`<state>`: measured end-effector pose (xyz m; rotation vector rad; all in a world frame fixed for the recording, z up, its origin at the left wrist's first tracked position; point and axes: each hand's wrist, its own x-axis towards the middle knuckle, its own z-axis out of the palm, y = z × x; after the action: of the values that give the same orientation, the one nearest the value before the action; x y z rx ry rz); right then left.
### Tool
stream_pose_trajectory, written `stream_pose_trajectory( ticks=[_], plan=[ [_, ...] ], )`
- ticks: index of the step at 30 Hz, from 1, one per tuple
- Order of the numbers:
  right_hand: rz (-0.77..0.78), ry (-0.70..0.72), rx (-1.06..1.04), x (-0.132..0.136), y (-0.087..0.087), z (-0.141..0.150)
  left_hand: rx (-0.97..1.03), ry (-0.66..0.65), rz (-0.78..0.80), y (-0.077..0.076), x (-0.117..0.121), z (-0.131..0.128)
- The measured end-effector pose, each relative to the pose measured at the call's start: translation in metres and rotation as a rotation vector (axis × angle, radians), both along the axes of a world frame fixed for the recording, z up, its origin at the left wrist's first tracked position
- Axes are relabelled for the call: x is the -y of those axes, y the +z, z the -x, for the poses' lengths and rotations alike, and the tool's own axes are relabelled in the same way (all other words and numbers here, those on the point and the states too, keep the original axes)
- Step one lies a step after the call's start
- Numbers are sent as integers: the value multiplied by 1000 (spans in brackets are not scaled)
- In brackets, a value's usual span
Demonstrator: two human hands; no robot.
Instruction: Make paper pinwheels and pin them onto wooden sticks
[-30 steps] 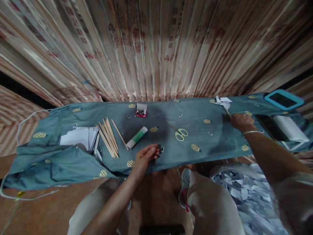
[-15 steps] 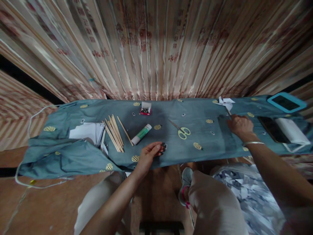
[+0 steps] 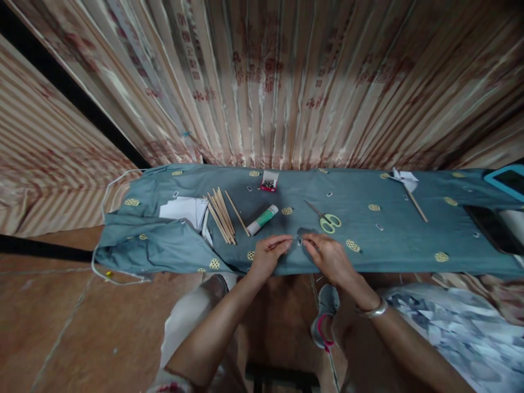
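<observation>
My left hand (image 3: 270, 252) is just above the front edge of the cloth-covered table, fingertips together in a pinch; whether something small is between them I cannot make out. Facing it, my right hand (image 3: 329, 256) has thumb and forefinger a little apart, with nothing visible in them. Beyond my left hand lies a glue stick (image 3: 263, 219) with a green and white label. Scissors (image 3: 327, 219) with yellow-green handles rest beyond my right hand, blades pointing away to the left. Farther right, a white paper pinwheel (image 3: 407, 180) lies on the cloth with its wooden stick (image 3: 416, 206).
Several wooden sticks (image 3: 221, 215) lie left of the glue stick, beside white paper sheets (image 3: 184, 210). A small red box (image 3: 269, 182) of tiny metal pieces stands open at the back. At right are a black phone (image 3: 493, 229) and a blue-framed tablet (image 3: 507, 180). Paper scraps (image 3: 458, 327) fill a bag below.
My right hand has let go of the pinwheel's stick and moved left to face my left hand. The pinwheel now lies on the cloth. The view has shifted left.
</observation>
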<state>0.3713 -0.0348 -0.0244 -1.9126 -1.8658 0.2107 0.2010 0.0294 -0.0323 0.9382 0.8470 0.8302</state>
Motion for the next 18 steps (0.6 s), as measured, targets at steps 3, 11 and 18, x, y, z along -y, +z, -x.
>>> stream_pose_trajectory(
  ticks=[3, 11, 18],
  plan=[
    [32, 2, -93, -3, -5, 15, 8, 15, -7, 2, -5, 10],
    [-15, 13, -224, -4, -17, 27, -104, 113, -115, 34, -10, 47],
    [-44, 45, -191, -9, -20, 27, -5, -254, -572, 121, 69, 90]
  ],
)
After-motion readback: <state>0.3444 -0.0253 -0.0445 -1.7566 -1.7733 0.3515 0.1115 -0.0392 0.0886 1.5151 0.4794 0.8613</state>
